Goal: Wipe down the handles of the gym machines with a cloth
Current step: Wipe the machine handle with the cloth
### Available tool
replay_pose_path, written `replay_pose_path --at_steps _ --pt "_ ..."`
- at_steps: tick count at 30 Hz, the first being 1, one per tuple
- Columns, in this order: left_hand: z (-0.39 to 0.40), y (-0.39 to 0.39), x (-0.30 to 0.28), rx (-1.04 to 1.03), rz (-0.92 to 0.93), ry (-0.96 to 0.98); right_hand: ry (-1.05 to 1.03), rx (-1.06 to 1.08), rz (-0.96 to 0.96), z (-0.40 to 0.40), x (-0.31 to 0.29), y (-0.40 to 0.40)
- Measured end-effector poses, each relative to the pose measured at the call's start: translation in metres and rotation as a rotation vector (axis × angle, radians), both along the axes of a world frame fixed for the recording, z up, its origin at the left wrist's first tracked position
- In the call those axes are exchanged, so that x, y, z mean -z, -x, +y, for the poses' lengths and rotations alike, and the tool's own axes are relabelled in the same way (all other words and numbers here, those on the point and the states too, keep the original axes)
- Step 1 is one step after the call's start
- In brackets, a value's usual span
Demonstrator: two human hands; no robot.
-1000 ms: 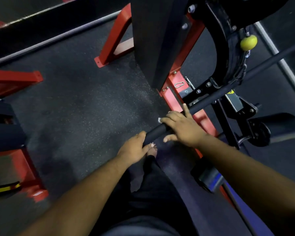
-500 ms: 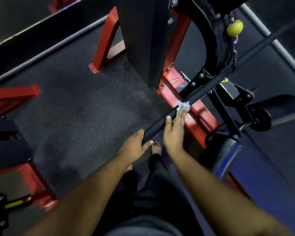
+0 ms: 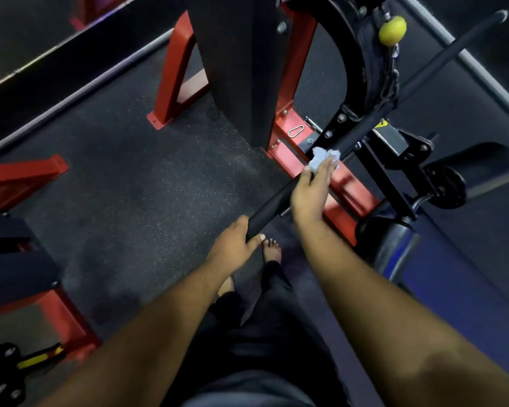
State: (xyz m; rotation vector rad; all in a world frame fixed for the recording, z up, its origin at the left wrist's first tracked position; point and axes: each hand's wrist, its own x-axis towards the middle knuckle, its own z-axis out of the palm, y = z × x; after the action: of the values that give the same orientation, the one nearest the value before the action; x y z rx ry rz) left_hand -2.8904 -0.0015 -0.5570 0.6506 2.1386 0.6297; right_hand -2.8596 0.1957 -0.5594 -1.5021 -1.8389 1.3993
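A long black padded handle bar (image 3: pixel 276 202) of the red-framed gym machine (image 3: pixel 291 124) slants from lower left to upper right above the speckled dark rubber floor (image 3: pixel 130 186). The left hand (image 3: pixel 235 245) grips the bar's near end, fingers curled around it. The right hand (image 3: pixel 310 195) lies farther up the bar, its fingers (image 3: pixel 325 168) pressing a crumpled pale blue cloth (image 3: pixel 323 158) against it.

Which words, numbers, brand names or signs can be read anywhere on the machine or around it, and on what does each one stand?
No text can be read in this picture.
Yellow triangular sticker on the grey plate beside the black bar: too small and partly hidden to read.
Round mark on the grey plate at the red frame: a symbol only, blurred.
The cloth carries no print.
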Motion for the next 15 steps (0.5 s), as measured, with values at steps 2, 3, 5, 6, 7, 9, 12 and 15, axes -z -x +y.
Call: replay_pose_path --at_steps 2,3,5,6,7,9,12,15 --pt "-0.002 0.001 0.002 0.012 0.005 -0.01 0.031 -0.029 0.048 -0.045 0.002 -0.015" --pt "-0.004 0.001 0.002 0.018 0.007 -0.021 0.057 -0.041 0.061 -0.067 0.001 -0.023" --pt "-0.008 0.001 0.002 0.017 -0.001 -0.053 0.096 -0.09 0.065 -0.094 -0.003 -0.037" --pt "-0.011 0.001 0.002 0.017 -0.007 -0.062 0.074 -0.117 0.053 -0.096 -0.004 -0.043" --pt "-0.015 0.0 0.002 0.016 -0.01 -0.054 0.014 -0.146 0.035 -0.09 -0.004 -0.045" --pt "-0.026 -0.002 0.003 0.023 -0.011 -0.009 -0.152 -0.279 -0.034 -0.064 -0.001 -0.05" --pt "-0.047 -0.006 0.007 -0.005 -0.024 0.025 -0.441 -0.689 -0.266 -0.02 0.01 -0.063" --pt "-0.058 -0.008 0.012 -0.012 -0.026 0.048 -0.712 -0.913 -0.473 0.017 0.01 -0.085"
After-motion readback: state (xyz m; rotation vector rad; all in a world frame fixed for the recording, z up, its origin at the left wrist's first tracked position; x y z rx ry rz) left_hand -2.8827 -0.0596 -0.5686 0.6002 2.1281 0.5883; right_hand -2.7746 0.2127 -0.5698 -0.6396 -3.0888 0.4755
